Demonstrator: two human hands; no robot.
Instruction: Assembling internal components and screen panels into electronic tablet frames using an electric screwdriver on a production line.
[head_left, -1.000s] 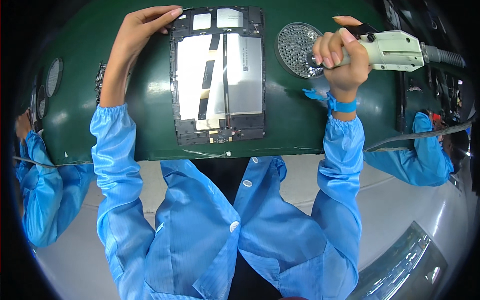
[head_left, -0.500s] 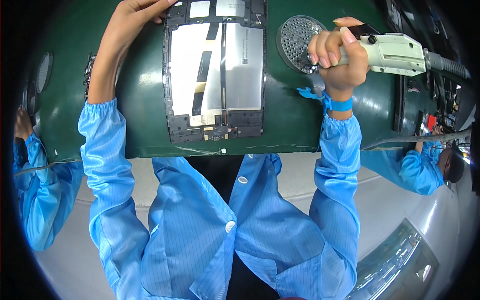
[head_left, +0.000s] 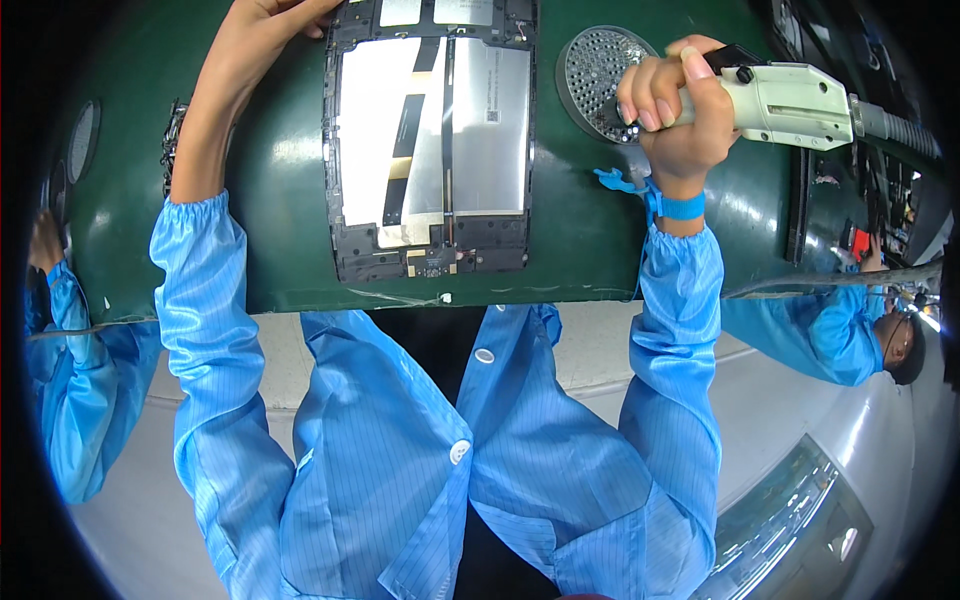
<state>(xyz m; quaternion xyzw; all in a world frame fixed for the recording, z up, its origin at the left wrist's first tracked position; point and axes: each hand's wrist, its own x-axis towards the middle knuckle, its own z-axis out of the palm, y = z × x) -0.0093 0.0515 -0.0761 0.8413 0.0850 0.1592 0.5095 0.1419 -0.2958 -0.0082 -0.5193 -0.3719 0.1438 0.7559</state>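
An opened tablet (head_left: 485, 130) lies on the green work surface, its inside facing up, with silver battery panels, dark ribbon cables and a black frame. My left hand (head_left: 258, 38) is at its far left corner, fingers bent, thumb along the edge; the fingertips are partly cut off by the picture's top. To the right, my right hand (head_left: 685, 110) is closed around a pale electric screwdriver (head_left: 800, 105) with a ribbed cable. The tool lies sideways in the fist, and its tip cannot be made out. A blue strap circles that wrist.
Just left of the right fist is a round dish (head_left: 590, 75) with a dotted grid. A long dark bar (head_left: 800, 205) lies at the right. Co-workers in blue sit at both sides; one hand (head_left: 45, 243) shows at far left. The table edge (head_left: 540, 300) runs before me.
The whole view has shifted slightly. My left hand has slipped a little further out at the top. The right hand keeps its hold on the screwdriver. The co-worker at right has turned the head.
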